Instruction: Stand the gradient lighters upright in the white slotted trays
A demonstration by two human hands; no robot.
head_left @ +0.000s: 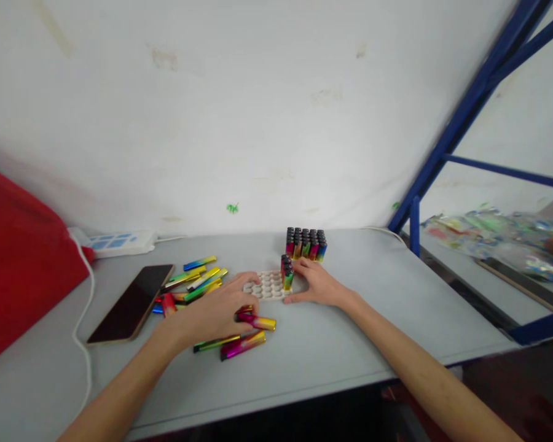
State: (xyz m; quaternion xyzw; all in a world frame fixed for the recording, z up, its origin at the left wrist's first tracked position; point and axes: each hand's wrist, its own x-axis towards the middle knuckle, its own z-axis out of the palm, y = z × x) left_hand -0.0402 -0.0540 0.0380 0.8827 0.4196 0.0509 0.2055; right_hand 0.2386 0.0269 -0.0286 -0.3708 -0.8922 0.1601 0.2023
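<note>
A pale tray with rows of round holes [270,285] lies on the table between my hands. Several lighters [287,272] stand upright at its right end. My right hand [317,283] rests against that end, thumb by the near corner and fingers beside the standing lighters, spread apart. Over the tray's left end and some loose lighters reaches my left hand [223,307], its fingers bent and apart from the thumb. Close under its thumb lies a magenta and yellow lighter [262,323]; another magenta lighter [244,346] is nearer me. The left palm partly hides the loose lighters.
A block of upright lighters [306,244] stands behind the tray. More loose lighters [205,279] lie at left, beside a phone [131,304]. A power strip [122,243], white cable [83,307] and red cloth-like object [23,258] are farther left. A blue frame [461,123] rises at right.
</note>
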